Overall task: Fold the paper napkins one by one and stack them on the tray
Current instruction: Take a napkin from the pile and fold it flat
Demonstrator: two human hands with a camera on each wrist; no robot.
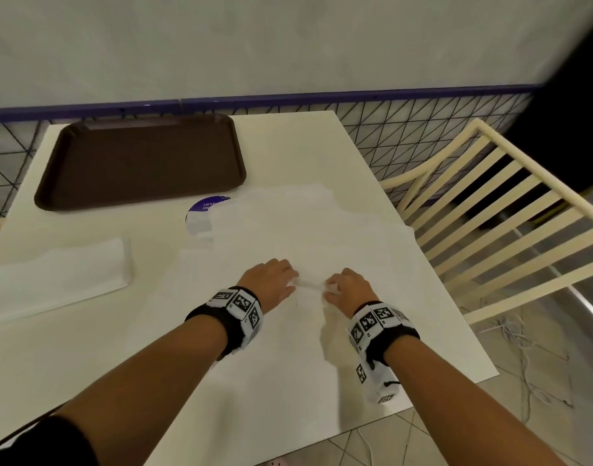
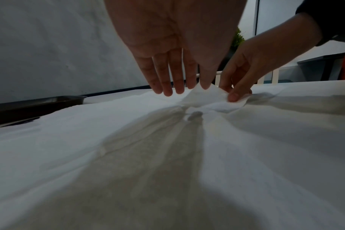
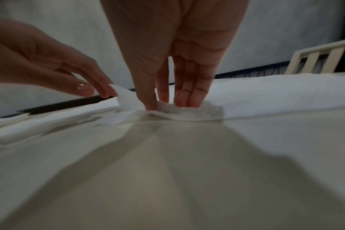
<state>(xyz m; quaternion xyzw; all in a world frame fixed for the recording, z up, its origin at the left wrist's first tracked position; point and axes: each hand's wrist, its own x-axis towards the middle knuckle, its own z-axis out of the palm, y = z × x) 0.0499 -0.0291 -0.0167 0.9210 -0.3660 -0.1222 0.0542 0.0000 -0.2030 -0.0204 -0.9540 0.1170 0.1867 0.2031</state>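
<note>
Several white paper napkins [image 1: 305,243] lie spread and overlapping in the middle of the white table [image 1: 86,348]. My left hand [image 1: 290,280] and right hand [image 1: 332,287] sit close together at the near edge of one napkin. Each pinches that edge between thumb and fingers and lifts it a little. The left wrist view shows the raised napkin edge [image 2: 205,99] between my left hand [image 2: 203,87] and my right hand [image 2: 233,96]. In the right wrist view my right hand [image 3: 158,107] pinches a small fold of the napkin [image 3: 187,113]. The brown tray [image 1: 140,163] stands bare at the far left.
Another white napkin [image 1: 56,277] lies flat near the table's left edge. A round blue sticker [image 1: 201,210] shows half covered by napkins just below the tray. A cream slatted chair [image 1: 490,203] stands along the table's right side, with a wire-mesh fence behind.
</note>
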